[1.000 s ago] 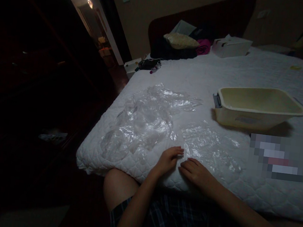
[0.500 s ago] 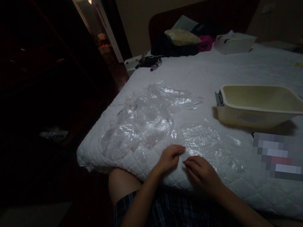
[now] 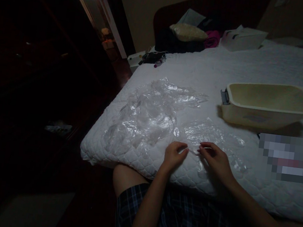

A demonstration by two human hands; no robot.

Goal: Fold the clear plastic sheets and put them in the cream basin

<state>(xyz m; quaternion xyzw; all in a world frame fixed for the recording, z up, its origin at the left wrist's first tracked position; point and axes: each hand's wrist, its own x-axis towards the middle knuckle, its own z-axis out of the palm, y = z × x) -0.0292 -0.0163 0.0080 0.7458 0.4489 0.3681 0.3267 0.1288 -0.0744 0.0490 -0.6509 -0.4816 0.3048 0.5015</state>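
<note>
A clear plastic bag (image 3: 209,133) lies flat near the front edge of the white quilted bed (image 3: 241,194). Its near edge is raised between my two hands. My left hand (image 3: 175,155) pinches the edge at its left end, thumb and fingers close together. On the other side, my right hand (image 3: 214,160) holds the same edge between thumb and fingertips. To the left lies a crumpled heap of clear plastic (image 3: 151,113), next to the bag and not touched by my hands.
A cream plastic tub (image 3: 264,118) stands on the bed at the right, with a blurred-out item in front of it. Near the headboard are a pillow (image 3: 189,33), a pink roll (image 3: 212,39) and a white box (image 3: 243,40). My legs are against the bed's front edge.
My hands have moved slightly up and apart, and a stretch of plastic now shows between their fingertips. The whole view has shifted a little, so the tub appears farther right.
</note>
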